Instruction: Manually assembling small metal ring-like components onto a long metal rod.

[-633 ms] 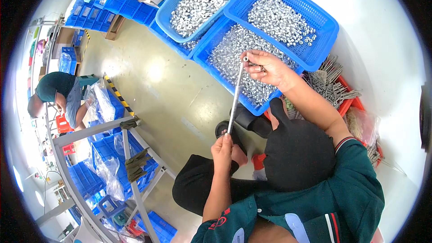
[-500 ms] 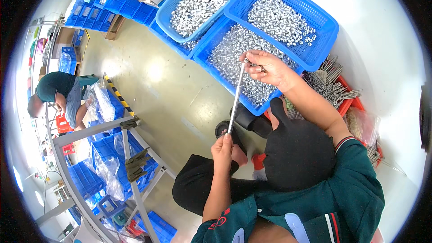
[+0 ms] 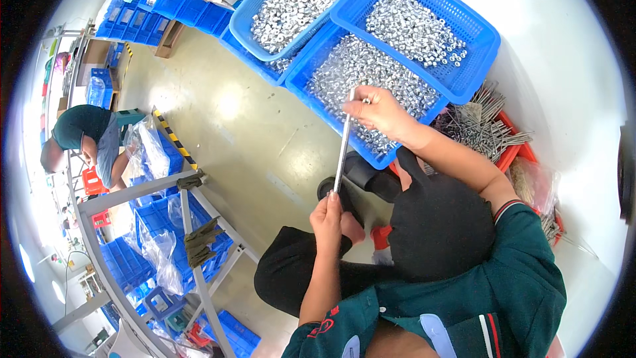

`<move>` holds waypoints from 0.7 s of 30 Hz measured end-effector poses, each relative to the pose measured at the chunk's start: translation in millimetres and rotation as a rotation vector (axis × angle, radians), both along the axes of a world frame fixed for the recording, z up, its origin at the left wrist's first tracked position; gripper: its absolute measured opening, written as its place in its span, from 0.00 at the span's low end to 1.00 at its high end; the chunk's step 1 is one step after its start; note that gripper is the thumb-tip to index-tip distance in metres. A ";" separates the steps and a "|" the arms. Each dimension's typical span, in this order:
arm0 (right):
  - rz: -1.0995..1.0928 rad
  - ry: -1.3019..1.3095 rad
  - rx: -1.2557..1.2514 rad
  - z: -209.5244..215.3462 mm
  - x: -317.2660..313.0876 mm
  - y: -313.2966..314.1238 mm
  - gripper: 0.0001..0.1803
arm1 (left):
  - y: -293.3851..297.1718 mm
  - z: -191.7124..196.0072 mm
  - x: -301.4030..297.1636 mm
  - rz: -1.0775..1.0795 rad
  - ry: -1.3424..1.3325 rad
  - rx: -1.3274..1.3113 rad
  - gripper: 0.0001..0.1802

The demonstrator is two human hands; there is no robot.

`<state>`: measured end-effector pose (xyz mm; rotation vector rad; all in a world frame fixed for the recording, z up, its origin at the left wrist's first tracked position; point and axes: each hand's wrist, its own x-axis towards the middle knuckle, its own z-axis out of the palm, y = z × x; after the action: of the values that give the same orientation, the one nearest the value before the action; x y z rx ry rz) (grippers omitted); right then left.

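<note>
My left hand (image 3: pixel 326 217) is closed round the lower end of a long, thin silver metal rod (image 3: pixel 343 150), which stands tilted between my hands. My right hand (image 3: pixel 381 111) has its fingers curled at the rod's upper part, and the tip sticks out just above them. A small shiny metal piece shows between those fingers; its exact shape is too small to tell. Below the right hand lies a blue bin (image 3: pixel 296 85) full of small silver nut-like metal pieces (image 3: pixel 348 66). A blue perforated basket (image 3: pixel 474 79) with more such pieces rests partly over that bin.
A lighter blue basket (image 3: pixel 240 30) of metal pieces with a white card stands farther left. Red crates (image 3: pixel 510 154) with metal rods are on the right. On the left, a grey metal frame (image 3: pixel 142 193) stands before blue crates; a co-worker (image 3: pixel 89 134) bends over beyond it.
My right hand has moved slightly left and down along the rod, its fingers curling more. The rod's tip now shows above them. My left hand has hardly moved.
</note>
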<state>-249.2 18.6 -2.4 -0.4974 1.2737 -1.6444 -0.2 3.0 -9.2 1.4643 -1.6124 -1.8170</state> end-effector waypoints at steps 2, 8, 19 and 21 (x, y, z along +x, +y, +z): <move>0.086 -0.147 0.007 7.3 -0.8 1.4 0.09 | -0.6 -0.5 1.1 0.005 -0.010 -0.003 0.19; 0.207 -0.252 0.093 1.1 1.9 3.3 0.09 | -0.6 1.8 -1.9 0.013 -0.055 0.014 0.20; 0.063 -0.571 0.012 -22.0 -33.5 16.9 0.08 | -3.9 3.2 -2.6 0.065 -0.017 0.040 0.19; 0.076 -0.568 -0.027 -23.0 -34.9 17.7 0.08 | -3.9 2.3 -2.8 0.059 -0.013 0.037 0.19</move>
<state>-284.1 36.3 -25.4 -0.0756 0.8004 -1.5866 -3.0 -0.9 -6.9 1.5259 -1.5330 -1.8175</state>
